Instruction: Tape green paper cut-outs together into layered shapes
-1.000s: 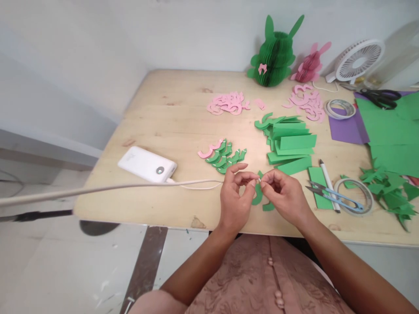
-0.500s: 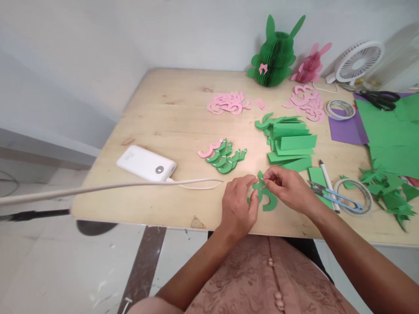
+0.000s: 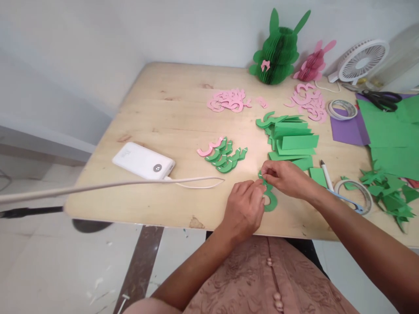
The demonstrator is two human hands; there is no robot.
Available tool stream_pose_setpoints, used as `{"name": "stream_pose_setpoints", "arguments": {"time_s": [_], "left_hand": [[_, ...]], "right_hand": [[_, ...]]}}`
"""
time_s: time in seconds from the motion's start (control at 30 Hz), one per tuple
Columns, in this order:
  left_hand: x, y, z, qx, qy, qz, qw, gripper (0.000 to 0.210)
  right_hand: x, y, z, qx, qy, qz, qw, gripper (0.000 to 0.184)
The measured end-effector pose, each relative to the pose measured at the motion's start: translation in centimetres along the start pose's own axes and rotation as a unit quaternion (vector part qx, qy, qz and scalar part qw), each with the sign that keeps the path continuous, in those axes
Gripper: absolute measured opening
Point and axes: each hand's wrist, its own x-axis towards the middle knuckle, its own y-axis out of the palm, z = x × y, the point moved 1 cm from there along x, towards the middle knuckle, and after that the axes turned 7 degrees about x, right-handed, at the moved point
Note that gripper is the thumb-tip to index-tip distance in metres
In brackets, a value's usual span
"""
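Head view — right hand (image 3: 276, 175) pinched closed at green cutout (image 3: 271, 203); left hand (image 3: 246, 208), grip unclear — forearm (image 3: 352, 229) part-covers snips (image 3: 349, 202).

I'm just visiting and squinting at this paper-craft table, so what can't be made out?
In the head view:
Green cutout: partly covered by the left hand and right hand.
Anything between the right hand's fingertips: too small to tell.
Blue tool: one end hidden by the right forearm.
Green sheets: cut off by the right edge.
White power bank: lettering too blurred.

Left grip (image 3: 245, 208) palm-down, right grip (image 3: 280, 177) curled
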Motion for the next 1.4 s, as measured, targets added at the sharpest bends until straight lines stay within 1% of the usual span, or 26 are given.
{"name": "stream_pose_setpoints", "arguments": {"time_s": [0.5, 1.2, 1.4], "left_hand": [[0.1, 0.1, 0.0, 0.016, -0.008, 0.008, 1.0, 0.018], [0.0, 0.2, 0.0, 0.011, -0.012, 0.011, 1.0, 0.018], [0.0, 0.2, 0.1, 0.006, -0.013, 0.01, 1.0, 0.018]], "right_hand": [[1.1, -0.3, 0.0, 0.018, -0.005, 0.031, 0.999, 0.01], [1.1, -0.2, 0.0, 0.008, 0.024, 0.006, 1.0, 0.009], [1.2, -0.3, 0.3, -0.005, 0.034, 0.01, 0.999, 0.008]]}}
